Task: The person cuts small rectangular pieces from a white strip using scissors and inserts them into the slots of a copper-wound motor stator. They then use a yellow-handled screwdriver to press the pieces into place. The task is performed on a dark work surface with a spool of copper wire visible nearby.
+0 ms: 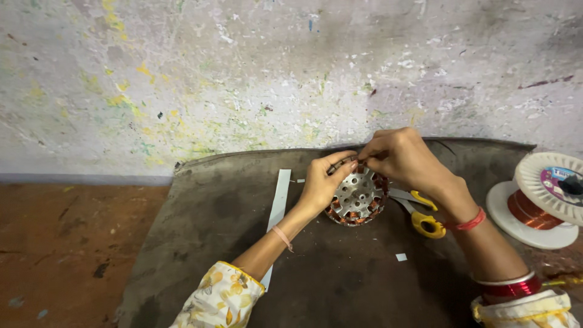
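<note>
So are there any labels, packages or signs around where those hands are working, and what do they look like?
Round label: on the top face of the white spool of copper wire at the right edge of the dark mat; purple and pink with some blue, partly cut off by the frame.
No other labels, packages, signs or screens show; the long white strip by the left hand looks blank.
</note>
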